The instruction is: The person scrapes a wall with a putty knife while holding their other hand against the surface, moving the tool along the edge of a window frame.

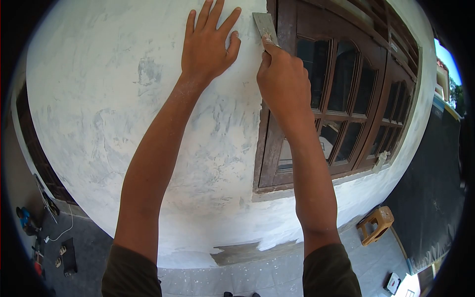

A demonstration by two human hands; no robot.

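While the white, grey-streaked plaster wall (99,84) fills the left of the view, the person's bare left hand (209,49) lies against or just over it towards eleven o'clock, fingers spread and holding nothing; whether the palm bears on the plaster cannot be told, and the longest fingers run up to the top edge. To its right, at about two o'clock from that wrist, is the flat grey metal scraper (263,24) with a broad, straight-ended blade. Its long axis runs from eleven to five o'clock, the blade lying at eleven from the person's bare right hand (284,74), which wraps the handle, thumb laid along it, and is the nearer hand. That fist hides most of the handle. Just beside the blade, at three o'clock, stands the dark brown wooden window frame (285,24); contact between blade and plaster is hard to make out
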